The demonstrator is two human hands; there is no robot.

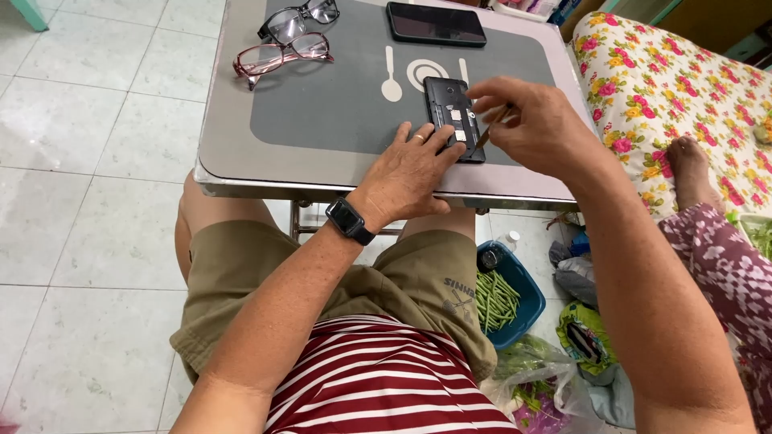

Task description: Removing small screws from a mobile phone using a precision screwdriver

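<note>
A black phone (447,100) with its back cover off lies on the grey mat of a small table (233,153). My left hand (412,169), with a ring and a black wristwatch, rests flat on the table and its fingertips press the phone's lower left edge. My right hand (531,120) hovers over the phone's right side and pinches a thin brown stick-like tool (492,127) whose tip points down at the phone's lower part.
Two pairs of glasses (283,55) lie at the table's far left and a second black phone (436,24) at the far edge. A blue basin of green beans (500,299) and plastic bags sit on the floor right. Another person's foot (691,165) rests on a flowered mattress.
</note>
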